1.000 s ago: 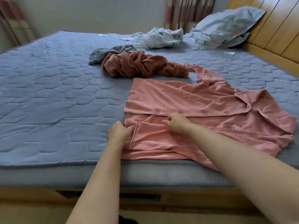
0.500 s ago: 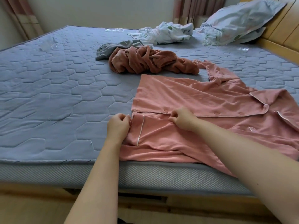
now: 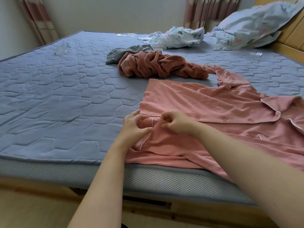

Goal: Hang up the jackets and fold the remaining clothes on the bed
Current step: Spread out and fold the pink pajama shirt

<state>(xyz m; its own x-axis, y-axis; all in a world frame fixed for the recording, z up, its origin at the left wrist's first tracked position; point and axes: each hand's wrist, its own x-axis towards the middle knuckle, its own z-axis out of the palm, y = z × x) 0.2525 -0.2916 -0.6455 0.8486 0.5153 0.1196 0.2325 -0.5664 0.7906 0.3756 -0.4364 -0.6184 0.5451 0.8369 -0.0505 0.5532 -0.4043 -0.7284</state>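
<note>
Blue-grey quilted mattress (image 3: 57,104) with hexagon stitching filled the view, its near edge closest to the person. At that near edge lay the pink button-front pyjama shirt with white piping (image 3: 205,104), spread flat toward the right side, its lower part hanging slightly over the edge. The left hand (image 3: 134,125) pinched the piped hem corner of the shirt between thumb and fingers. Just beside it, the right hand (image 3: 176,122) had its fingers curled, pinching a small fold of the same fabric. Toward the middle sat a crumpled rust-brown fleece garment (image 3: 156,65), touching a rumpled grey garment (image 3: 125,52) behind it. Near the far edge lay bunched white leaf-print bedding (image 3: 179,37), and a pale floral pillow (image 3: 250,25) leaned in the far right corner against the wooden headboard (image 3: 294,33).
</note>
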